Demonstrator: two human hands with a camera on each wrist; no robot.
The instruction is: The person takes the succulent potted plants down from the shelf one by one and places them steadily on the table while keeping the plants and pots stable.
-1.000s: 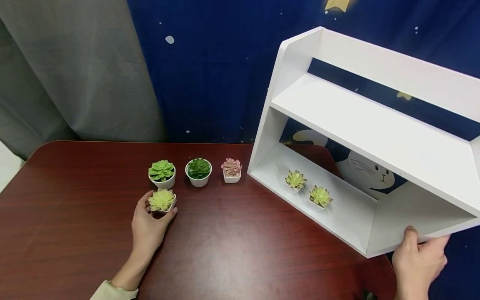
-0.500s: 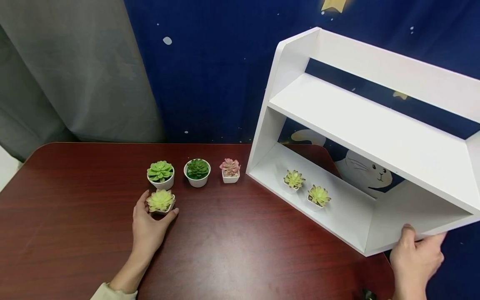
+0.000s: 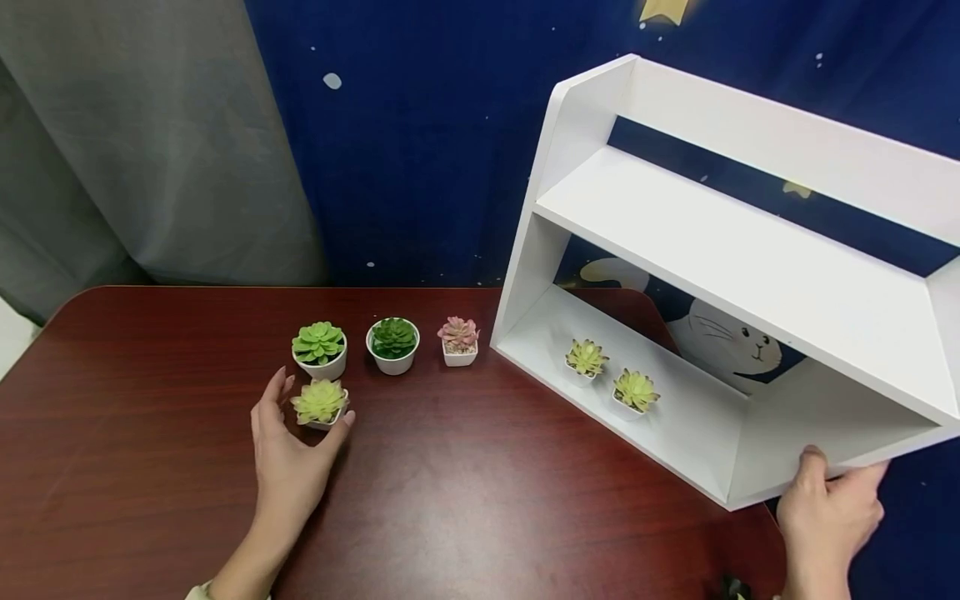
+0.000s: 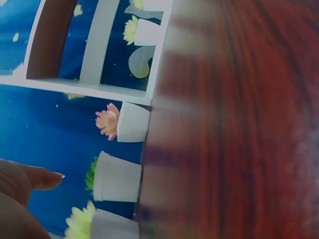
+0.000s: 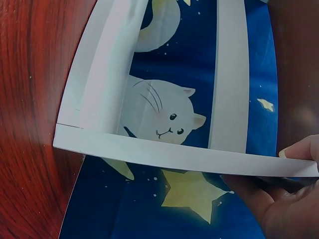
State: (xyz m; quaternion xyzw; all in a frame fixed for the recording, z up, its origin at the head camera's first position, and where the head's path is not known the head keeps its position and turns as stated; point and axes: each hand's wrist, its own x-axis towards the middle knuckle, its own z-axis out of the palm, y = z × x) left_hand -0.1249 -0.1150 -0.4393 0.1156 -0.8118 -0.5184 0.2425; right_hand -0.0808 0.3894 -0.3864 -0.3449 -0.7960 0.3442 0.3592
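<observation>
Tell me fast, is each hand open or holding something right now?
Left hand: open around the pale-green potted succulent.
Right hand: holding the white two-tier shelf by its side panel.

An indoor tabletop spot; whether home or studio, I cannot tell. A wood-grained table (image 3: 450, 483) stands before a grey curtain (image 3: 187, 150) and a blue cloth (image 3: 420, 142) printed with stars (image 5: 192, 196).

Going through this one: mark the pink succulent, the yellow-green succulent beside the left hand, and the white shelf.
Pink succulent (image 3: 459, 336): head view, on its leaves.
Yellow-green succulent (image 3: 320, 402): head view, middle of its leaves.
White shelf (image 3: 720, 250): head view, bare top of its middle board.
</observation>
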